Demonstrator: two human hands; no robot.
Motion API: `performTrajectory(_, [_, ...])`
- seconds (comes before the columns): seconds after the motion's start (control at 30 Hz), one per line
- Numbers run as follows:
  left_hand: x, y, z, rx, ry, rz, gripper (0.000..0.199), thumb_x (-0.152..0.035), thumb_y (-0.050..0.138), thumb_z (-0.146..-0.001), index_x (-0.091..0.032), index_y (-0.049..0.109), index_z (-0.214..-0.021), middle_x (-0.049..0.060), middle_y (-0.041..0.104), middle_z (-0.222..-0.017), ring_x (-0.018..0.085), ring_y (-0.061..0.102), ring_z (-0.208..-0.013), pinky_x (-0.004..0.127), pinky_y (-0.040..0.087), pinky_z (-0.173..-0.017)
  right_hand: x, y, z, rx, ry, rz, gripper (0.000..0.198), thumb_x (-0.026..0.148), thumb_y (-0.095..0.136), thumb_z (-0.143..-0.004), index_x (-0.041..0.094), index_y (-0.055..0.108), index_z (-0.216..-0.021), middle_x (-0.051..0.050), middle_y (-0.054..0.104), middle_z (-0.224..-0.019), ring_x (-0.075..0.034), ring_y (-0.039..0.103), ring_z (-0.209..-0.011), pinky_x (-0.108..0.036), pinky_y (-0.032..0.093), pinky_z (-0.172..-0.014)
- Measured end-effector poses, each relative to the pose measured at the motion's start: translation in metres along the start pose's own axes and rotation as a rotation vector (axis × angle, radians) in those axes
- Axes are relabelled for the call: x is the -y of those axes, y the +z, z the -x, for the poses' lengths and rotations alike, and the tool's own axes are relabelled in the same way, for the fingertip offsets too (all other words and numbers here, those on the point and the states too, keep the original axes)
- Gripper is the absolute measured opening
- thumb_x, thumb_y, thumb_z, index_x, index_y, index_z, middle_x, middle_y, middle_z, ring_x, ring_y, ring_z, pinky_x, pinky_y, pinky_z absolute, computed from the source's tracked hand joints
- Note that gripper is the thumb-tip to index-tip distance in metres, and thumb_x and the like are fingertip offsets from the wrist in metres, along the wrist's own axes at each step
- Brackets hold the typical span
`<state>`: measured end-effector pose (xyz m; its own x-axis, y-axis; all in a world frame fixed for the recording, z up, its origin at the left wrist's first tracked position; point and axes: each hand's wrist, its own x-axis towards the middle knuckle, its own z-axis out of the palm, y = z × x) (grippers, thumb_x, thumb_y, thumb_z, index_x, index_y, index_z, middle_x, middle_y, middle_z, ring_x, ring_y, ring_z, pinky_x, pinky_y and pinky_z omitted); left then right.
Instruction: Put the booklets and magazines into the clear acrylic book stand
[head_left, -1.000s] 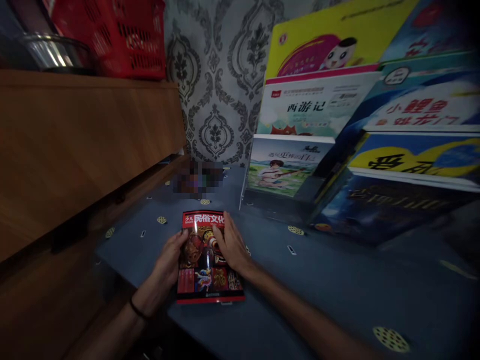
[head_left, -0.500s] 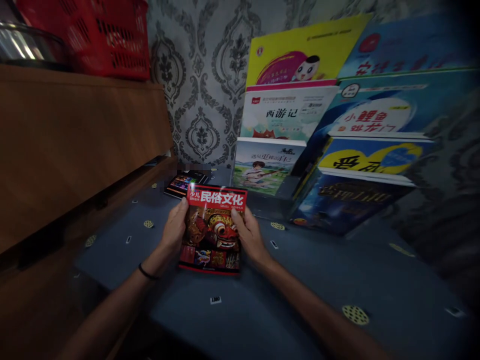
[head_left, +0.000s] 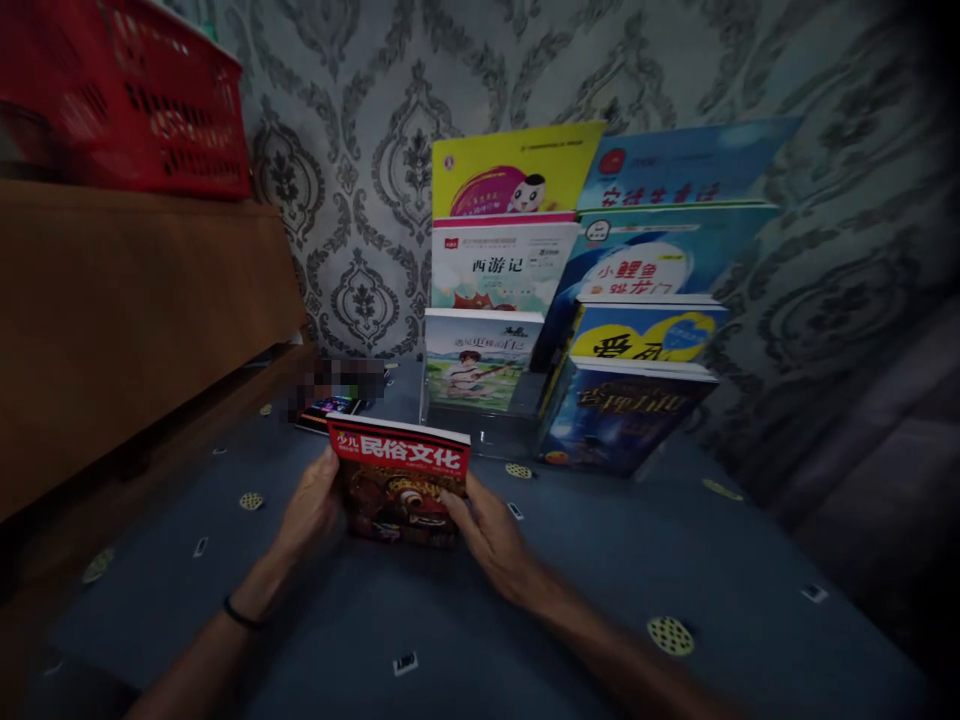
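Between my two hands is a book [head_left: 397, 490] with a red title band and a carved mask on its dark cover. My left hand [head_left: 306, 505] grips its left edge, with a black band around the wrist. On the opposite edge, my right hand [head_left: 487, 530] is closed with the thumb over the front cover. The book tilts so that its top edge shows, above the grey-blue tabletop [head_left: 315, 650]. Just behind it lies a dark book [head_left: 328, 408], partly blurred out. Ahead to the right, several books [head_left: 484, 365] lean upright in tiers in a clear stand [head_left: 480, 437].
A red plastic basket [head_left: 180, 100] sits on a wooden cabinet [head_left: 142, 310] at the left. Patterned wallpaper [head_left: 360, 200] covers the wall behind the table. Folds of dark fabric [head_left: 877, 450] hang at the right.
The book in my hands has tipped from facing me to a steeper angle, its top edge now showing. My view has shifted, so the stand's books appear lower and further left.
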<state>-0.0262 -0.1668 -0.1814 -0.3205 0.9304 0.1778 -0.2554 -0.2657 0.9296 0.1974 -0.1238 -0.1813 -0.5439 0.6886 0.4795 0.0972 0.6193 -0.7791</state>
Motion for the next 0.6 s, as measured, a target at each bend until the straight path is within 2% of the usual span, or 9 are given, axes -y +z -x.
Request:
performTrajectory(0.07, [-0.002, -0.007, 0.001, 0.024, 0.003, -0.088, 0.06, -0.074, 0.069, -0.079, -0.021, 0.077, -0.105, 0.008, 0.079, -0.11, 0.029, 0.071, -0.112, 0.035, 0.058, -0.095, 0.002, -0.003, -0.002, 0.012, 0.003, 0.017, 0.032, 0.039, 0.041, -0.105, 0.022, 0.063, -0.121, -0.008, 0.076, -0.112, -0.023, 0.071, -0.099, -0.035, 0.057, -0.087])
performTrajectory(0.17, [-0.013, -0.019, -0.001, 0.13, 0.053, -0.292, 0.061, -0.075, 0.063, -0.083, -0.019, 0.078, -0.103, 0.009, 0.079, -0.098, 0.027, 0.072, -0.095, 0.034, 0.059, -0.086, 0.007, -0.013, -0.01, 0.074, -0.028, 0.028, 0.031, 0.037, 0.042, -0.105, 0.021, 0.064, -0.119, -0.008, 0.075, -0.114, -0.023, 0.07, -0.1, -0.035, 0.056, -0.087])
performTrajectory(0.27, [-0.03, -0.03, -0.006, 0.246, 0.15, -0.559, 0.059, -0.073, 0.059, -0.087, -0.018, 0.078, -0.097, 0.006, 0.076, -0.083, 0.021, 0.066, -0.075, 0.03, 0.057, -0.073, 0.011, -0.027, -0.019, 0.161, -0.057, 0.068, 0.029, 0.035, 0.044, -0.104, 0.02, 0.066, -0.117, -0.009, 0.074, -0.117, -0.024, 0.068, -0.105, -0.036, 0.053, -0.092])
performTrajectory(0.37, [-0.048, -0.033, -0.011, 0.337, 0.17, -0.772, 0.054, -0.069, 0.056, -0.09, -0.02, 0.077, -0.098, 0.003, 0.074, -0.081, 0.017, 0.06, -0.067, 0.025, 0.051, -0.061, 0.012, -0.036, -0.028, 0.221, -0.029, 0.128, 0.026, 0.033, 0.047, -0.103, 0.019, 0.067, -0.111, -0.01, 0.074, -0.111, -0.025, 0.068, -0.102, -0.036, 0.053, -0.09])
performTrajectory(0.47, [-0.059, -0.03, -0.019, 0.397, 0.157, -0.824, 0.05, -0.065, 0.056, -0.092, -0.02, 0.075, -0.102, 0.004, 0.075, -0.085, 0.017, 0.061, -0.066, 0.025, 0.051, -0.061, 0.013, -0.043, -0.039, 0.27, 0.014, 0.18, 0.022, 0.03, 0.05, -0.101, 0.018, 0.066, -0.095, -0.007, 0.074, -0.096, -0.023, 0.068, -0.087, -0.033, 0.053, -0.079])
performTrajectory(0.53, [-0.063, -0.026, -0.027, 0.404, 0.155, -0.816, 0.049, -0.065, 0.056, -0.091, -0.019, 0.073, -0.095, 0.003, 0.073, -0.076, 0.017, 0.06, -0.06, 0.026, 0.051, -0.056, 0.016, -0.049, -0.049, 0.304, 0.026, 0.183, 0.022, 0.029, 0.05, -0.1, 0.018, 0.065, -0.089, -0.005, 0.072, -0.086, -0.02, 0.067, -0.078, -0.031, 0.052, -0.072])
performTrajectory(0.6, [-0.066, -0.02, -0.037, 0.395, 0.163, -0.805, 0.05, -0.067, 0.056, -0.09, -0.019, 0.07, -0.085, 0.001, 0.069, -0.064, 0.016, 0.059, -0.053, 0.025, 0.049, -0.051, 0.022, -0.059, -0.06, 0.317, 0.011, 0.165, 0.021, 0.028, 0.049, -0.101, 0.018, 0.066, -0.092, -0.003, 0.072, -0.087, -0.019, 0.067, -0.075, -0.03, 0.052, -0.068])
